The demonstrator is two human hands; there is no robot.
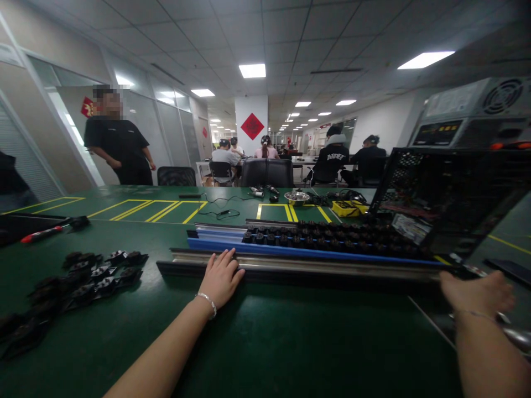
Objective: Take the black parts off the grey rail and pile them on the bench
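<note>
My left hand [220, 278] lies flat with fingers stretched out on the near edge of a long metal and blue rail tray [315, 261] that spans the green table [257, 342]. The tray carries rows of small black parts [323, 236]. My right hand [479, 293] reaches to the tray's right end, by the base of an open black computer case [452, 193]; its fingers are blurred and partly hidden. A bracelet sits on each wrist.
Several loose black parts [78, 279] lie in a pile at the left. A red-handled tool [50, 229] rests at the far left. A metal bowl [296, 197], cables and a yellow item [348, 208] sit farther back. A person in black [118, 143] stands at left; others sit beyond.
</note>
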